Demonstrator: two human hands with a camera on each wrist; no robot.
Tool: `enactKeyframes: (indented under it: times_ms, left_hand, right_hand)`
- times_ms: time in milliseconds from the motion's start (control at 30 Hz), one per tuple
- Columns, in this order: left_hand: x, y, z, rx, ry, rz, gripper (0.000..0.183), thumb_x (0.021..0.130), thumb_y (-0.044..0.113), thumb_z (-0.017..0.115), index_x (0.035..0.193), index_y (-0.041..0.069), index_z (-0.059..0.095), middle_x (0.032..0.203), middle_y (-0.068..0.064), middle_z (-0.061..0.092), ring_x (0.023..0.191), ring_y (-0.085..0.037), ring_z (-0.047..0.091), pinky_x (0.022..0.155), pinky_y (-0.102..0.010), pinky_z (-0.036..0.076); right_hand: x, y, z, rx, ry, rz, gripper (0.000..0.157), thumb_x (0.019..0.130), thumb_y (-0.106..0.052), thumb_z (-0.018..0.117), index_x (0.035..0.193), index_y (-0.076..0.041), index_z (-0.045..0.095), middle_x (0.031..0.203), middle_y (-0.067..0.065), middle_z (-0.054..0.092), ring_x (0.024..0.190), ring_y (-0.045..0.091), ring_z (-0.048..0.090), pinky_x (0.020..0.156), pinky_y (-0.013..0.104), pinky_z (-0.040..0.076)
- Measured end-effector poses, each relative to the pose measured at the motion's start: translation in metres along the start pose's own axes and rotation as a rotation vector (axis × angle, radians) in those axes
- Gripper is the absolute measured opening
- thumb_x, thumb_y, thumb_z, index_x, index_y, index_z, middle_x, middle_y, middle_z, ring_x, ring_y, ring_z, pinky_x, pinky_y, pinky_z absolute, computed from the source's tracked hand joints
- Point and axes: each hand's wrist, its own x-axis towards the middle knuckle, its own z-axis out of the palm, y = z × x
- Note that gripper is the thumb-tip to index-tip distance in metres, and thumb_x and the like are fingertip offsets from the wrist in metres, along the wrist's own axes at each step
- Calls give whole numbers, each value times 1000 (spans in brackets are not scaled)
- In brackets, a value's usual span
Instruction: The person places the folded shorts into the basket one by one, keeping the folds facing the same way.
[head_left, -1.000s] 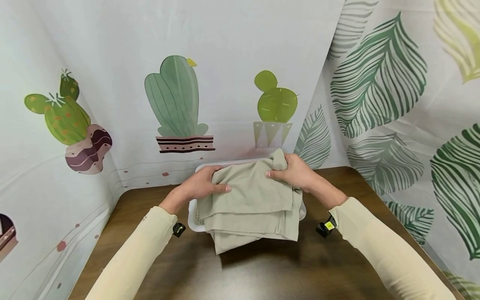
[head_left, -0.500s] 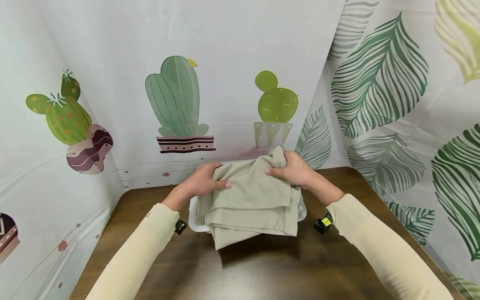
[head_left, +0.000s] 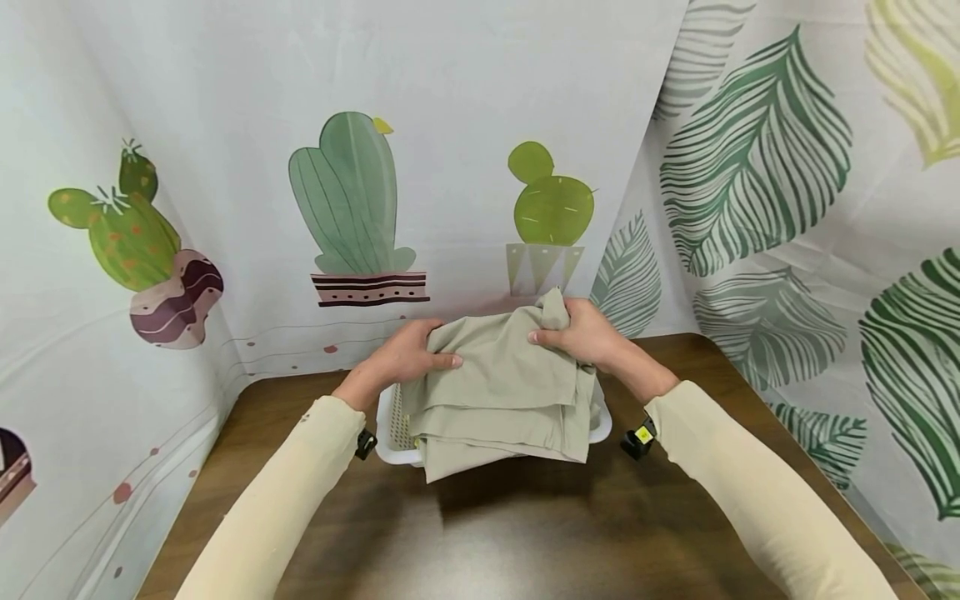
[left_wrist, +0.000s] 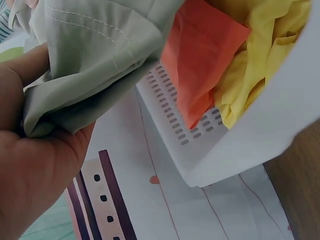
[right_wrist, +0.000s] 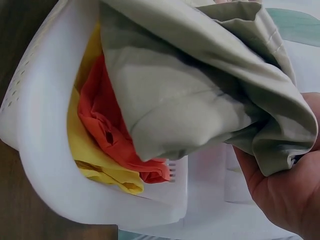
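Observation:
A folded pale sage-green garment (head_left: 502, 358) hangs over a white plastic basket (head_left: 399, 457) in the head view. My left hand (head_left: 408, 354) grips its far left corner, thumb lying on top. With the right hand (head_left: 591, 335) I grip the far right corner, where the cloth bunches up. The front layers droop past the basket's near rim. Double stitching shows on the garment in the left wrist view. Inside the basket lie a red cloth (left_wrist: 202, 55) and a yellow cloth (left_wrist: 260, 55), mostly hidden from the head view by the garment.
The basket stands on a dark brown wooden table (head_left: 480, 550) near its back edge. Behind it hangs a white curtain (head_left: 457, 167) printed with cacti, and a leaf-patterned one (head_left: 750, 167) at right. Small black devices sit at both wrists.
Both hands have lifted or shifted the garment slightly away from me, toward the curtain. Its near edge now hangs less far past the basket's front rim, which shows more at left. Both grips look unchanged.

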Motion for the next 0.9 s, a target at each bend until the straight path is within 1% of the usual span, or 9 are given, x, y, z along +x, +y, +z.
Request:
enactKeyframes:
  times_ms: [233, 400, 567, 767, 900]
  left_hand:
    - [5, 1, 1, 33, 0, -22, 51, 97, 30, 81, 138, 7, 63, 120, -9, 69, 105, -24, 64, 92, -47, 54]
    - [7, 2, 1, 50, -2, -31, 53, 97, 29, 81, 141, 8, 62, 125, -9, 69, 109, -25, 65, 95, -48, 54]
    - [11, -1, 2, 72, -4, -42, 54, 97, 30, 80, 143, 8, 61, 127, -9, 68, 111, -24, 65, 96, -47, 54]
    - [15, -3, 4, 124, -8, -57, 62, 98, 32, 80, 147, 3, 57, 137, -15, 65, 122, -30, 64, 102, -50, 52]
    - [16, -3, 4, 136, -15, -74, 65, 98, 32, 79, 150, 2, 55, 142, -16, 63, 128, -33, 61, 105, -52, 51]
  right_hand:
    - [6, 5, 3, -6, 17, 7, 32, 92, -21, 85, 111, -1, 69, 99, 13, 72, 88, 23, 68, 76, 35, 57]
    - [11, 9, 5, -24, 27, 11, 33, 91, -22, 86, 110, -1, 70, 99, 13, 72, 89, 23, 68, 77, 36, 57]
    - [17, 12, 7, -64, 35, 2, 35, 90, -24, 87, 110, -1, 70, 99, 13, 72, 90, 23, 68, 78, 36, 56]
    - [21, 16, 10, -64, 20, 18, 36, 90, -24, 87, 111, 0, 68, 101, 14, 72, 91, 24, 68, 78, 36, 57]
    - [24, 18, 12, -65, 12, 21, 39, 90, -24, 86, 114, 0, 67, 104, 15, 71, 94, 24, 68, 81, 38, 57]
